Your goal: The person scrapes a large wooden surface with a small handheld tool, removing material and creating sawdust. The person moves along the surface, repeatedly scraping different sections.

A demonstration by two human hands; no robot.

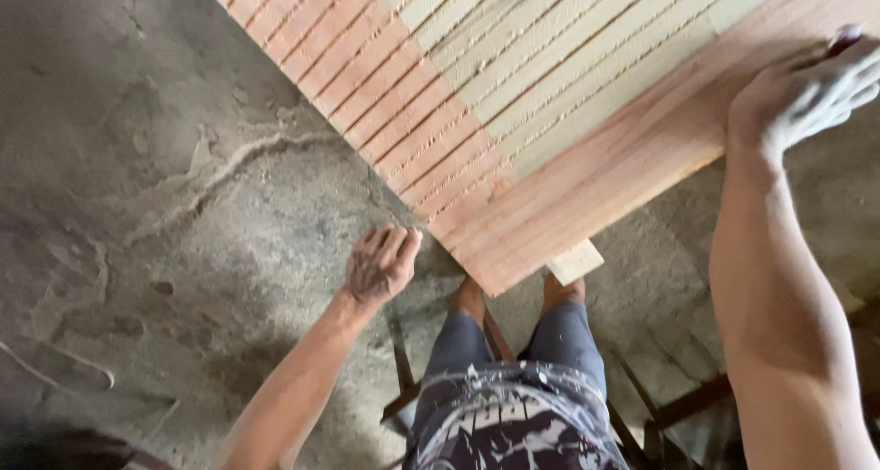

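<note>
nearest are the person's knees in paint-flecked dark shorts (513, 406), with a dark metal frame (674, 406) showing at either side below them. just beyond the knees, the near corner of a large slatted wooden panel (587, 172) points toward the person, and a pale wood block (576, 261) sticks out from under that corner. the left hand (380, 264) hangs over the concrete floor (137, 158) just left of the corner, fingers (396, 241) loosely curled and close together, gripping nothing; their tips sit near the panel's left edge, and it is unclear if they touch it. farther off, the right hand (807, 90) lies on the panel's broad reddish border along its right edge, fingers bent narrow around a small dark reddish object (843, 39) that is mostly hidden. the panel's far slats are pale, with the reddish ones on its left side.
</note>
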